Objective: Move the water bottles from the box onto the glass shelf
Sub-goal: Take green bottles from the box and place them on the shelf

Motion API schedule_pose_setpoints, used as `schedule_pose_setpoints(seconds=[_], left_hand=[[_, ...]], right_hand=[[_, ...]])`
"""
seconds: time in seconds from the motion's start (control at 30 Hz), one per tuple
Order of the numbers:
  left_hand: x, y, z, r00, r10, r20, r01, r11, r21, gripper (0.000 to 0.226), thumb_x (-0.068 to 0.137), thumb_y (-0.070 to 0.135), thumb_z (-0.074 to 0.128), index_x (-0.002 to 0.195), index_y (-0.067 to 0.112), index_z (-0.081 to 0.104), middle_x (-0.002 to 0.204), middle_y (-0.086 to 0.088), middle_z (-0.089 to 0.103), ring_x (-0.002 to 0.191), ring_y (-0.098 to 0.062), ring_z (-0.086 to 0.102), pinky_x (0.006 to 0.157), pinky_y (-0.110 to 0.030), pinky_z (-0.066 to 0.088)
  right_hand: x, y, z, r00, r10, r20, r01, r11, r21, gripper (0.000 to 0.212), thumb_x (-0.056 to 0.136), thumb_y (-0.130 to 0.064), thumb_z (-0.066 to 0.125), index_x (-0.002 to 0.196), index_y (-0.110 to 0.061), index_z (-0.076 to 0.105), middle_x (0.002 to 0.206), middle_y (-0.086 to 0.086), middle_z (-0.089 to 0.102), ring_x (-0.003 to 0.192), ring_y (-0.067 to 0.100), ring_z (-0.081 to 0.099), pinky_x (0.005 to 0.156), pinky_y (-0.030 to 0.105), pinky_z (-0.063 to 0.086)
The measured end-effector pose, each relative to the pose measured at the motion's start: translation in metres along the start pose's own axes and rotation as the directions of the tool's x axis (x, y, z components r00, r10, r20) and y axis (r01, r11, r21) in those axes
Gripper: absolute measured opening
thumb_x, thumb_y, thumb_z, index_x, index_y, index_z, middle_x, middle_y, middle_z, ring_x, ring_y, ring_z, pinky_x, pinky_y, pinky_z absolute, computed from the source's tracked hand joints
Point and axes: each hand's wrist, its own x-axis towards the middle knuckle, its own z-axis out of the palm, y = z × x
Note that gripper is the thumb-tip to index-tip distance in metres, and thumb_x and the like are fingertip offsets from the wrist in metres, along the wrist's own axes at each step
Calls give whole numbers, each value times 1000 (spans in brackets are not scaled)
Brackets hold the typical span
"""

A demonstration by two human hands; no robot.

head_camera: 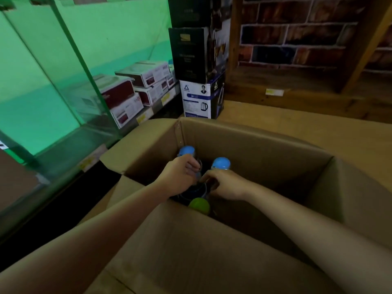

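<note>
An open cardboard box [265,145] stands in front of me. Bottles stand upright inside it: two with blue caps, one [186,151] at the back left and one [221,163] to its right, and a green-capped one [199,205] nearest me. My left hand [180,177] reaches into the box with fingers curled round a dark thing just below the left blue cap. My right hand [224,184] is beside it, fingers curled at the neck of a bottle under the right blue cap. The bottle bodies are dark and mostly hidden. The glass shelf [63,145] is to the left.
White and red product boxes [127,100] lie on a lower shelf behind the glass. Stacked dark cartons and a kettle box [201,98] stand beyond the cardboard box. A wooden shelf with a brick-pattern back [297,49] fills the right. The box flaps [191,251] spread toward me.
</note>
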Motion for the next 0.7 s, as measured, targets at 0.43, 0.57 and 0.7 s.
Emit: schedule_pose_setpoints(seconds=[0.43,0.57,0.7], left_hand=[[0,-4,3,998,-68,-19,66,996,-57,25,81,0,63,102,11,61,101,-4,64,93,-14,62,74,-14,47],[-2,-4,1,998,-51,-41,48,997,-66,23,81,-2,61,99,13,60,96,-2,64,91,-12,61,71,-10,45],[-6,-1,-6,997,-48,-67,41,995,-90,28,79,-6,55,99,12,60,89,1,61,87,-13,60,76,-18,48]], right_hand=[[26,-4,28,904,9,427,190,887,-420,69,88,-16,60,146,-31,24,150,4,27,137,32,28,108,47,35],[23,-3,18,943,-13,332,126,939,-321,66,80,-17,70,139,-22,38,140,4,44,125,25,46,102,40,43],[9,-12,-10,981,-33,193,86,957,-275,53,75,-27,74,121,-19,50,118,0,53,108,20,53,84,31,46]])
